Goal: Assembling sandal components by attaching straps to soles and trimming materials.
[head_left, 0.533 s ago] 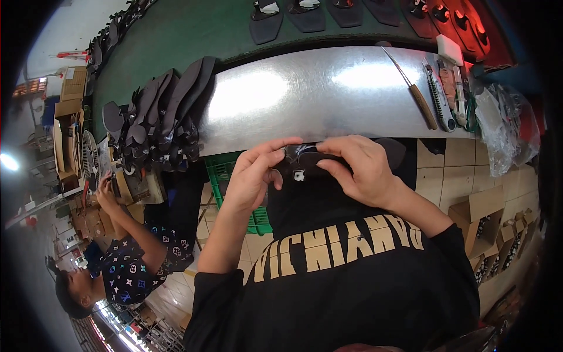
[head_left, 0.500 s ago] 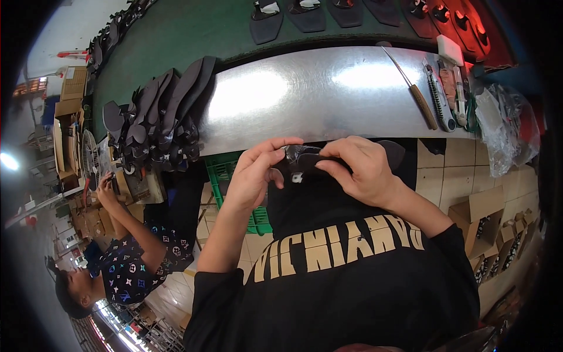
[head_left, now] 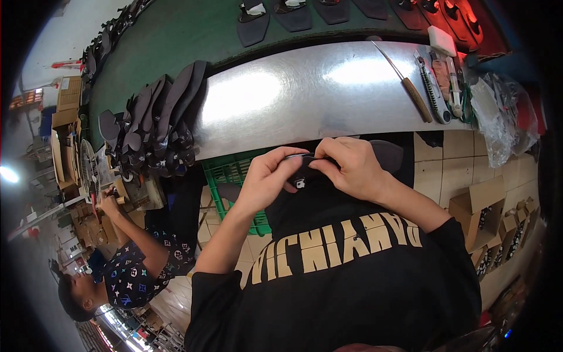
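Both hands on one dark shoe part (head_left: 301,171), near side of the metal tabletop (head_left: 311,100), just off its near edge, in front of the person's black shirt (head_left: 352,281). Left hand (head_left: 265,179) pinches its left end, thumb against fingers; right hand (head_left: 350,163) pinches the right end the same way, narrow grip. Hands close together, small white patch (head_left: 300,183) showing below the fingers. Exact fold of the part: can't tell, fingers cover it. Dark rounded sole (head_left: 387,156) sticks out right of the right hand; can't tell if it's the same piece. Pile of dark sandals (head_left: 153,117) at the tabletop's left end. Right end: wooden-handled pick (head_left: 416,100) lying slantwise, utility knife (head_left: 435,94) just right of it, white block (head_left: 441,41) farther back. Clear plastic bag (head_left: 498,123) past that, to the right. Row of sandals (head_left: 293,19) on the green surface (head_left: 182,41) at the far side. Green crate (head_left: 218,171) below, left. Co-worker (head_left: 138,270) far left.
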{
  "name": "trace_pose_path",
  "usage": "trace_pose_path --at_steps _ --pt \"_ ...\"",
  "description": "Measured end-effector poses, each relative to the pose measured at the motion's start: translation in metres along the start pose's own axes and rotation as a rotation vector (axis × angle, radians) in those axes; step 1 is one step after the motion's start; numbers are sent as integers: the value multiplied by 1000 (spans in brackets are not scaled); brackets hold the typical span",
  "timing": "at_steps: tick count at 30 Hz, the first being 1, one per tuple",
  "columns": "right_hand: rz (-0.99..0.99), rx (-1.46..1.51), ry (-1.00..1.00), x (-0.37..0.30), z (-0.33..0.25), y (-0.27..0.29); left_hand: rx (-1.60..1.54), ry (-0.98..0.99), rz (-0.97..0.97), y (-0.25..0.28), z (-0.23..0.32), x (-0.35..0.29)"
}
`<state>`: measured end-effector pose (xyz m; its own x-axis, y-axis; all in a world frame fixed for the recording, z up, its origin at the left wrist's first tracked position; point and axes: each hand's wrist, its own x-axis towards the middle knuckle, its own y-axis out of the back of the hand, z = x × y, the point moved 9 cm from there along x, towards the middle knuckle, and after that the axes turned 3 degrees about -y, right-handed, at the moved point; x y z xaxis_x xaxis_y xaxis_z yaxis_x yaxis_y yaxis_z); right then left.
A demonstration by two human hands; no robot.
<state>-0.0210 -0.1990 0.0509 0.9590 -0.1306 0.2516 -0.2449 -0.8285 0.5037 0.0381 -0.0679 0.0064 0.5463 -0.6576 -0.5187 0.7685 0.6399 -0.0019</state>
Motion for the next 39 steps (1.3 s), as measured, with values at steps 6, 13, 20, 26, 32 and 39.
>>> trace_pose_path --at_steps 6,13,20,26,32,39 --pt "-98 244 -221 1 20 -7 136 -78 73 6 -3 0" --pt "-234 189 -166 18 21 6 323 -346 162 5 35 2" --pt "601 -432 -95 23 50 148 -361 -283 499 83 5 -17" --pt "438 -694 -393 -14 128 121 -692 -125 491 88 -60 11" --pt "200 154 -140 8 72 57 -1263 -38 167 33 -58 54" --pt "-129 630 -416 -3 42 -16 -1291 111 87 -17 -23 65"
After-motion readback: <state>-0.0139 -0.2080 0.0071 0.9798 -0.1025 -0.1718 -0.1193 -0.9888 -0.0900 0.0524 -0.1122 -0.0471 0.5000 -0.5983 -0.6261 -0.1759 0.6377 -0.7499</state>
